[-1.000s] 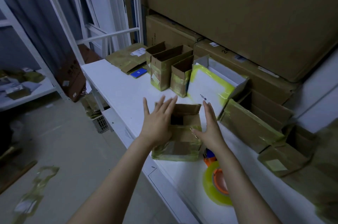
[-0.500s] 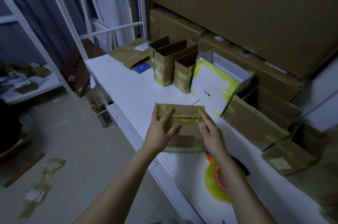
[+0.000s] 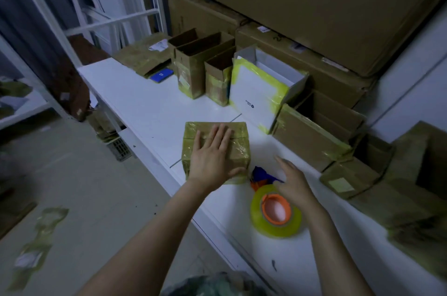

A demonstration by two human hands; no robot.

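Note:
A small cardboard box (image 3: 238, 148) wrapped in yellowish tape lies closed near the front of the white table (image 3: 145, 107). My left hand (image 3: 212, 155) presses flat on its top with straight fingers, the thumb against the box's near right side. My right hand (image 3: 294, 181) hovers open to the right of the box, just above a roll of yellow tape (image 3: 275, 216) on an orange dispenser. A blue and orange part of the dispenser (image 3: 261, 174) shows between the box and my right hand.
Several open taped cartons (image 3: 200, 63) and a white box (image 3: 261, 87) stand along the back. More cartons (image 3: 314, 131) lie at the right. Big boxes (image 3: 314, 5) are stacked behind. A blue card (image 3: 161, 75) lies at the far left. Tape scraps litter the floor.
The box's flaps were open, then both hands folded them down. Now my left hand lies flat on the closed top and my right hand has left the box and moved toward the tape roll.

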